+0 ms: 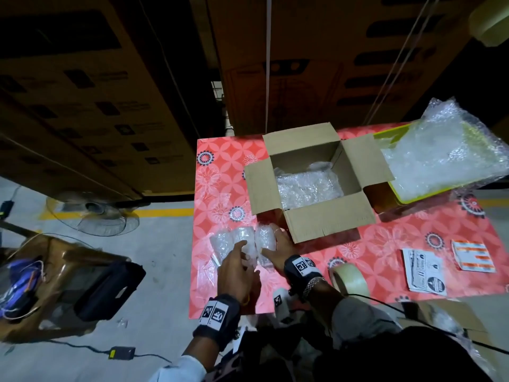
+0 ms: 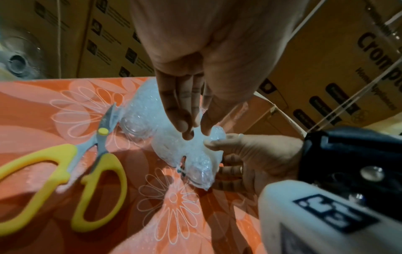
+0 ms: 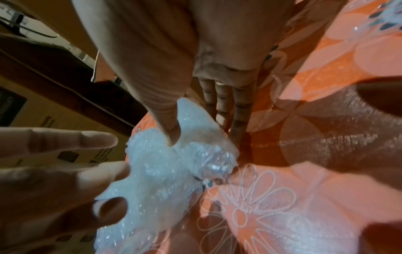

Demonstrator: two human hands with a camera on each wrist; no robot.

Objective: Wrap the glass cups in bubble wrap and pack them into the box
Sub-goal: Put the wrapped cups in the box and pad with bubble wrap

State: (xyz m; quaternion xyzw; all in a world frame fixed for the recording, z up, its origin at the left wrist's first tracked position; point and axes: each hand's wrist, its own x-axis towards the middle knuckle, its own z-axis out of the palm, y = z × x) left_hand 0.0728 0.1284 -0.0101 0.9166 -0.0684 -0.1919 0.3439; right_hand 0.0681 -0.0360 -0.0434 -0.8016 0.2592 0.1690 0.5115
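Your right hand fingers grasp the crinkly bubble-wrapped cup lying on the bench; left hand fingers touch it, apparently loose.

— What stands behind the table?
— Tall stacked cartons at twelve o'clock, dimly lit.
— And the floor?
— Grey concrete floor, yellow line, a fan at nine o'clock.
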